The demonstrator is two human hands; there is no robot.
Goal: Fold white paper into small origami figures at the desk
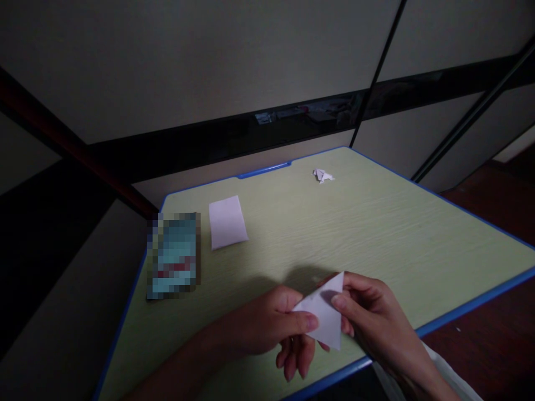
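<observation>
- Left side of the frame: a pixelated item [175, 259] lies on the table [376, 223]; its details cannot be told. It is well clear of the hands, so it shouldn't hamper the work.
- Left of centre: a white paper sheet [228, 223] lies flat; best left there, uncreased.
- Lower centre: the left hand [288, 320] pinches the left part of the paper, thumb on top, with other fingers curled below. A steady, light grip should hold the layers without denting them.
- Just right of that, lower centre: the paper triangle [328, 318] is held tilted above the table, between both hands. Lining up its edges before pressing, perhaps against the tabletop, would likely give crisper creases.
- Upper right of centre: a small folded paper piece [321, 176] sits apart.
- Lower right: the right hand [371, 312] grasps the triangle's right edge, thumb in front, fingers partly hidden behind. Sliding that thumb firmly along a fold should sharpen it.
</observation>
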